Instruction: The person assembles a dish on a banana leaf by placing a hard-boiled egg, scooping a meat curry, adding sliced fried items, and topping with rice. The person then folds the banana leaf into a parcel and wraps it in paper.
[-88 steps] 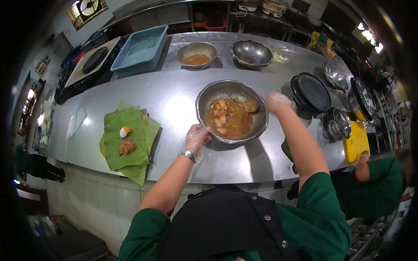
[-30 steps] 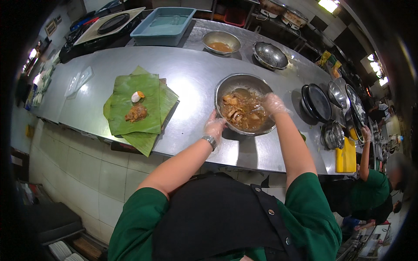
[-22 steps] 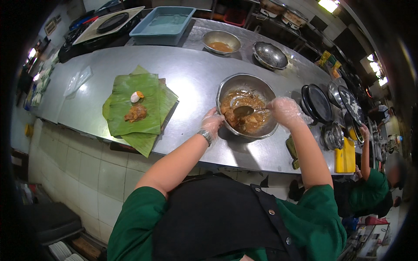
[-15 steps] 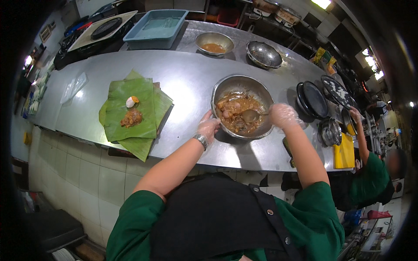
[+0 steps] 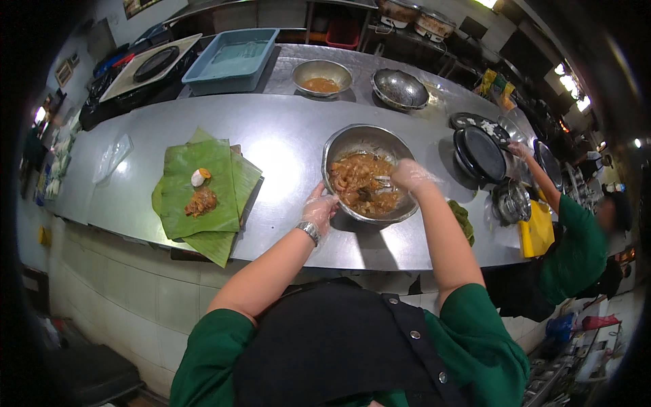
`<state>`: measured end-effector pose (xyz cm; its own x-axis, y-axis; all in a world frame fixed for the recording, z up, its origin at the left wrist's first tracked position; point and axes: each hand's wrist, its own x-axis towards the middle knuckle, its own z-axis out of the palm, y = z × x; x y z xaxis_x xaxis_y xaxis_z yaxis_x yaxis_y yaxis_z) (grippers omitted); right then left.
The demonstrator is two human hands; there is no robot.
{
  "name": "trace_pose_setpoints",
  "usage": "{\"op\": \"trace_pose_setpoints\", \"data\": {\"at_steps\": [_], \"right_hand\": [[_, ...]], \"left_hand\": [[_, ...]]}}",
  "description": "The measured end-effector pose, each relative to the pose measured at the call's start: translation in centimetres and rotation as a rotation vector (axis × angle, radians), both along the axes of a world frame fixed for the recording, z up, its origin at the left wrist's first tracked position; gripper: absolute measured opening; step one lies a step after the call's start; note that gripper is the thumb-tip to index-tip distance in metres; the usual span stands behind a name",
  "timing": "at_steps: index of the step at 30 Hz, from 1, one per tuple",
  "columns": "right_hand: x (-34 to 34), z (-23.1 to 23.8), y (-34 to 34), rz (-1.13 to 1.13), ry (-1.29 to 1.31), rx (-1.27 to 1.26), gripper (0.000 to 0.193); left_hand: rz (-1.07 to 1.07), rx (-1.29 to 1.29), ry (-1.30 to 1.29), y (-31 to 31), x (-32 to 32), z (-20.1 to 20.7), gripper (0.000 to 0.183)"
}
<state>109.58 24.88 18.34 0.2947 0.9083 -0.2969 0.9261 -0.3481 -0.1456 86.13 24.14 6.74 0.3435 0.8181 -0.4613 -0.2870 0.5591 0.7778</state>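
Observation:
My left hand (image 5: 319, 210), in a clear plastic glove with a watch at the wrist, grips the near left rim of a large steel bowl (image 5: 358, 138). Brown, saucy stew with meat chunks (image 5: 354, 169) fills its bottom. Also gloved, my right hand (image 5: 412, 176) reaches over the right rim, closed on the handle of a spoon (image 5: 384, 180). The spoon's head is sunk in the stew, mostly hidden. To the left, layered green banana leaves (image 5: 178, 197) bear a sauced piece of meat (image 5: 201, 202) and a piece of egg (image 5: 199, 177).
Behind stand a blue-grey tub (image 5: 230, 62), a steel bowl with sauce (image 5: 321, 84) and another steel bowl (image 5: 400, 89). Right are black plates (image 5: 484, 153), a green cloth (image 5: 461, 221) and a yellow board (image 5: 536, 229). A co-worker's hand (image 5: 519, 150) touches a black platter (image 5: 475, 122).
My right hand has moved left over the bowl, and the spoon's head has gone down into the stew. The co-worker's black platter has shifted left. My left hand stays on the rim.

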Motion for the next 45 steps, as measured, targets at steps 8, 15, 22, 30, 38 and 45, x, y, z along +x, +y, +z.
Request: {"op": "trace_pose_setpoints", "data": {"at_steps": [8, 15, 22, 30, 38, 45], "right_hand": [[-1.4, 5.8, 1.2, 0.365, -0.422, 0.297, 0.016], [-0.7, -0.5, 1.2, 0.599, -0.478, 0.267, 0.014], [3.1, 6.2, -1.1, 0.281, -0.536, 0.001, 0.019], [9.1, -4.7, -1.8, 0.094, -0.110, -0.173, 0.028], [4.4, 2.7, -2.9, 0.075, -0.197, -0.015, 0.029], [5.5, 1.6, -3.9, 0.040, -0.234, -0.241, 0.030]], "left_hand": [[0.026, -0.052, -0.036, 0.6, -0.2, -1.4, 0.066], [-0.011, -0.076, -0.038, 1.8, -0.4, -1.2, 0.064], [-0.029, -0.015, -0.046, 1.9, -0.3, -1.3, 0.063], [-0.042, -0.022, -0.022, 0.9, 1.2, 0.4, 0.065], [-0.030, -0.020, -0.052, 0.8, 0.0, 0.8, 0.065], [-0.044, -0.006, -0.045, -0.7, 1.0, 0.3, 0.070]]}}
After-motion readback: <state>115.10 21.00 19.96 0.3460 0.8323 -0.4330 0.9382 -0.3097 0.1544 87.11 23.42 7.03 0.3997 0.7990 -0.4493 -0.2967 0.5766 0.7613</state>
